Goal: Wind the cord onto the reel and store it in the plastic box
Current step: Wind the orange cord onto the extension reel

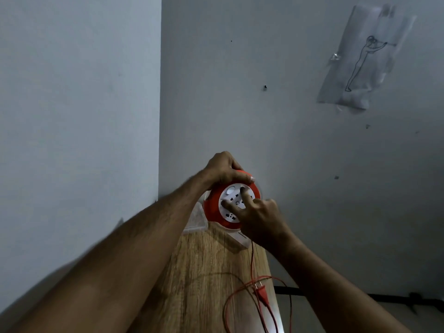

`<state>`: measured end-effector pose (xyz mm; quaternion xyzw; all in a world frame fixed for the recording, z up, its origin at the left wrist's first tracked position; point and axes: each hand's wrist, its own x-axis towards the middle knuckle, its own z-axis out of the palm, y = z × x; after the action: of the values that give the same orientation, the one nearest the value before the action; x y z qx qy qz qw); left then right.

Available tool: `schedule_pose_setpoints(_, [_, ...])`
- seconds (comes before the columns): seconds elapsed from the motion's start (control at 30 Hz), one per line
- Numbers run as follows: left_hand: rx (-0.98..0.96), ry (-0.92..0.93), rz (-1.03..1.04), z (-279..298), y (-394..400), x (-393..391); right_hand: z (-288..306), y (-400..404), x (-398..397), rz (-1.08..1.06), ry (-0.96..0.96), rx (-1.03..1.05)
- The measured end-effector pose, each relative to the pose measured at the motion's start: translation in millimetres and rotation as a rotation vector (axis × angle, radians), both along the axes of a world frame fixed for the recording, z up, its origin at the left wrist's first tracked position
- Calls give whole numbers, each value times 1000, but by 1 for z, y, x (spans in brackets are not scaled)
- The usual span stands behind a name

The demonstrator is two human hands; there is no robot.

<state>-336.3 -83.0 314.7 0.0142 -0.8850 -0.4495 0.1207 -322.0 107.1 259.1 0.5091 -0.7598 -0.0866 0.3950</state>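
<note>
A round red reel (212,207) with a white socket face is held up over the far end of the wooden table (204,272). My left hand (223,170) grips its top rim. My right hand (259,218) has its fingertips pressed into the white socket face. A thin red cord (251,260) hangs from the reel down to loose loops on the table, where the red plug (262,294) lies. A clear plastic box (195,217) shows partly behind the reel, mostly hidden by it and my left arm.
The narrow table stands in a corner between two pale walls. A taped paper sketch (365,58) hangs on the right wall. A black bar (360,296) runs low along that wall. A white flat piece (240,239) lies under the reel.
</note>
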Motion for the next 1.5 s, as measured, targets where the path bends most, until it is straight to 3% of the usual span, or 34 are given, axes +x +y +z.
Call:
schedule_pose_setpoints(0.13, [-61,52,79,4,6,-3,-4,-8,-8,19,-137,-226])
schedule_pose_setpoints(0.33, [-55,67,81,2,10,-3,-21,-39,15,-138,-802,-1011])
schedule_pose_setpoints(0.4, [-92,74,91,-2,13,-4,-21,-52,28,-255,-1101,-1321])
schedule_pose_setpoints(0.47, [-125,85,97,-6,17,-5,-16,-62,31,-350,-1547,-1704])
schedule_pose_setpoints(0.53, [-137,88,83,-8,20,-4,-8,-65,28,-256,-2015,-2062])
schedule_pose_setpoints(0.57, [-131,91,77,-9,20,-4,-5,-65,26,-178,-2159,-2163])
schedule_pose_setpoints(0.63, [-104,97,74,-6,18,-4,3,-63,23,-112,-2212,-2262])
schedule_pose_setpoints(0.73, [-57,89,67,1,15,-4,14,-58,28,-82,-2215,-2170])
schedule_pose_setpoints(0.8, [18,82,71,2,11,-4,14,-50,34,-128,-2100,-1995])
schedule_pose_setpoints(0.83, [59,80,85,1,9,-4,12,-44,37,-168,-1897,-1840])
schedule_pose_setpoints(0.93, [110,76,102,1,1,-3,-5,-23,33,-127,-865,-1153])
schedule_pose_setpoints(1.0, [100,60,85,2,0,-2,-11,-9,24,9,-477,-629])
schedule_pose_setpoints(1.07, [100,43,73,3,1,-1,-14,0,15,15,-403,-250])
schedule_pose_setpoints(1.1, [98,35,64,3,2,-2,-13,4,11,-27,-398,-171])
schedule_pose_setpoints(1.33, [75,3,11,4,5,0,-2,6,10,-106,-141,-41])
schedule_pose_setpoints(1.5, [-7,31,45,3,9,0,1,1,-4,-41,2,-10])
